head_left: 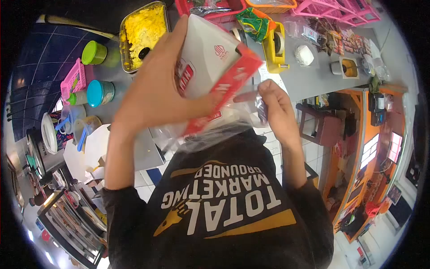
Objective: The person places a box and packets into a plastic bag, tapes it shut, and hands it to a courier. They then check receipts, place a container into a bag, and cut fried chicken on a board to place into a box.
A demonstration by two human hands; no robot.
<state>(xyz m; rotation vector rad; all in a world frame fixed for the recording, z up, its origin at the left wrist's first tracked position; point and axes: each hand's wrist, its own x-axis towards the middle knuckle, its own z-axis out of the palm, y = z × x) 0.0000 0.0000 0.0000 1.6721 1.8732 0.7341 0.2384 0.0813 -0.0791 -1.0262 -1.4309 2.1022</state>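
Note:
My left hand (156, 89) spreads across a white and red printed food box (206, 58), with thumb and fingers gripping its sides. The box is tilted in front of my chest, its lower end down in a clear plastic bag (215, 134). Closed on the bag's edge at the right is my right hand (280, 112), thumb against fingers. Part of the box is hidden behind my left hand, which is slightly blurred.
Beyond the box, a grey counter (313, 78) carries a tray of yellow food (143, 31), a yellow tape dispenser (274, 47) and a metal container (345, 68). Lidded tubs, including a blue-lidded one (99, 93), stand left, near an open white carton (87, 150).

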